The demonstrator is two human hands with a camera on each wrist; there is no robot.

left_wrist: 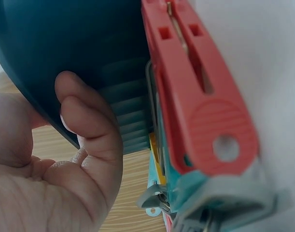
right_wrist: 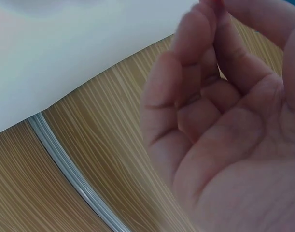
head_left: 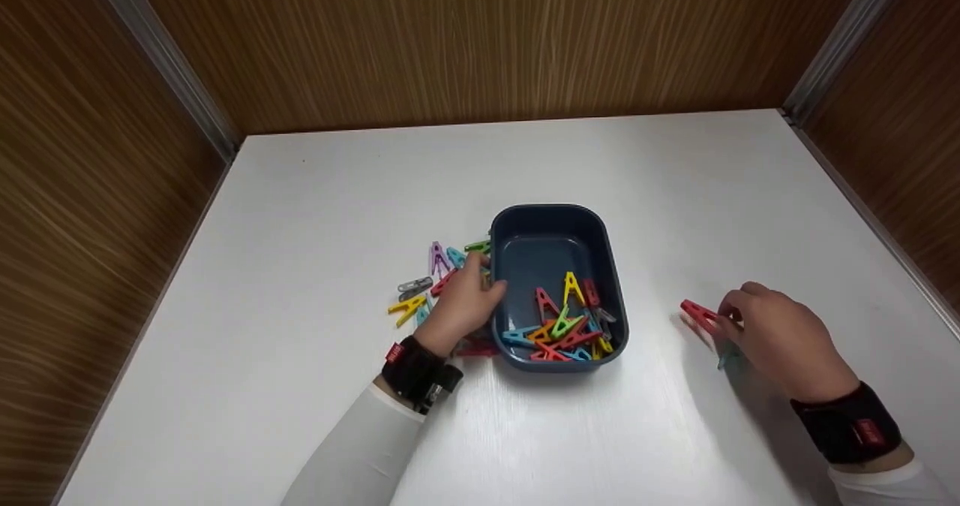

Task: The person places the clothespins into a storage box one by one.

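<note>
1. At far left of the white tabletop (head_left: pixel 300 266): loose pile of clothespins (head_left: pixel 431 277) (purple, teal, green, grey, yellow, red), just beside the left wall of the dark blue tray (head_left: pixel 611 266).
2. Over that pile: left hand (head_left: pixel 461 303), fingers curled down among the pins and against the tray's outer wall. Left wrist view: curled fingers (left_wrist: pixel 89 121) touching the tray's ribbed wall, a red pin (left_wrist: pixel 200 96) stacked on teal and grey ones just beside them. Grip on any single pin: cannot tell.
3. At centre: tray upright, far half bare, near half holding a heap of sorted pins (head_left: pixel 566 326) in yellow, green, orange, red and blue.
4. At right, well apart from the tray: right hand (head_left: pixel 780 341), fingertips pinched together on a red clothespin (head_left: pixel 699 314) that juts out toward the tray; a teal pin (head_left: pixel 727 356) under the same hand, held or lying on the tabletop not discernible. Right wrist view: bunched fingers (right_wrist: pixel 200 96) only, pin hidden.
5. Risk, left side: likely nudging of the tray or scattering of the pile, owing to fingers pressed against the wall amid tangled pins.
6. Risk, right side: possible slip or drop of the red pin short of the tray, owing to a fingertip-only pinch and the open gap between.
</note>
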